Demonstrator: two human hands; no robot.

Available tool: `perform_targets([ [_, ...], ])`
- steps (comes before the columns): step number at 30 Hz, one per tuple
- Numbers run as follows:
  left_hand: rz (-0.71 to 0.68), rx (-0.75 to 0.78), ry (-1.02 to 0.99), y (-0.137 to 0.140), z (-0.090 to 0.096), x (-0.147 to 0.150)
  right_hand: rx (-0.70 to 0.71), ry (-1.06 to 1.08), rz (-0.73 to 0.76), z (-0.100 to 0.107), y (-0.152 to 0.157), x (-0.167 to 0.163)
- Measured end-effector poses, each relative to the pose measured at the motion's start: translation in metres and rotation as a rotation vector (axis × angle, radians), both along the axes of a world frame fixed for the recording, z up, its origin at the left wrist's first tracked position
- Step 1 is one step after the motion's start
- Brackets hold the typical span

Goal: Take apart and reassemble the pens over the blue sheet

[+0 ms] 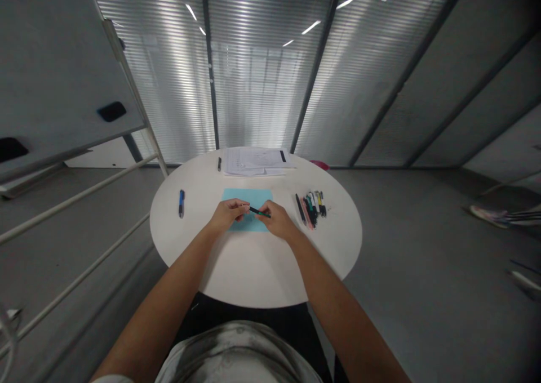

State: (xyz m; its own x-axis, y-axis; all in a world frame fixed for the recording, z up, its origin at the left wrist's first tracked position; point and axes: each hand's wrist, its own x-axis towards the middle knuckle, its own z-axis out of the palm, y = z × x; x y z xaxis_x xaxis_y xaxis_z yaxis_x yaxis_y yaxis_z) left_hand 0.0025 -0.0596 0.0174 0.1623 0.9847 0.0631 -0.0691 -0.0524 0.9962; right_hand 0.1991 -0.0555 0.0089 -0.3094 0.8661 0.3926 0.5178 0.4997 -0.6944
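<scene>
Currently, left fingers (238, 204) and right fingers (269, 207) pinch a dark pen (257, 211) near opposite ends, above blue paper (249, 194).

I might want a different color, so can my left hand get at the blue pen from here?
Probably yes: only tabletop shows between your left hand and the blue pen. That hand would likely have to release the dark pen first.

Board (63, 62): is standing on the left, a dark pad (112, 111) sitting near its lower edge.
Blinds (253, 90): are covering the far side.
Papers (253, 162): are lying stacked at the far edge of the table (253, 281).
Pink object (320, 164): is showing just past it, far right.
Floor (422, 259): is spreading grey to the right.
</scene>
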Motion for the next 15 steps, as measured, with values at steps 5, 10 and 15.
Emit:
perform_targets([
  [5, 0.020, 0.015, -0.019, 0.001, -0.001, -0.002, -0.002, -0.021, 0.071, 0.008, -0.002, 0.002],
  [10, 0.028, 0.030, -0.019, 0.001, -0.001, -0.001, 0.049, -0.023, 0.126, 0.009, -0.005, 0.001],
  [15, 0.022, 0.021, -0.022, 0.002, 0.000, -0.001, -0.003, 0.041, 0.007, -0.001, 0.000, 0.001],
])
